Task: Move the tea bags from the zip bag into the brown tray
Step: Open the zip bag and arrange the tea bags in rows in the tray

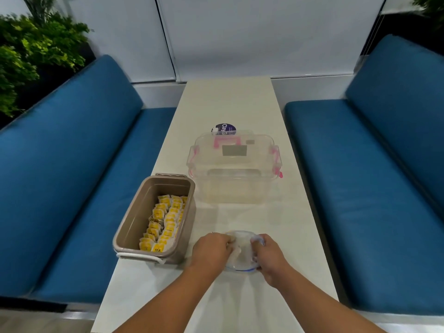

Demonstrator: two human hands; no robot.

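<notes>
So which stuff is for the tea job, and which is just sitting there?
For the job: zip bag, held by left hand and right hand; tea bags; brown tray.

Just there: clear box, round tub behind it, plants.

Both closed hands cover the sides of the crumpled clear plastic zip bag, so whether anything is inside it cannot be told. The round dark-labelled tub is half hidden behind the clear lidded plastic box. Both forearms are cut off at the bottom edge.
</notes>
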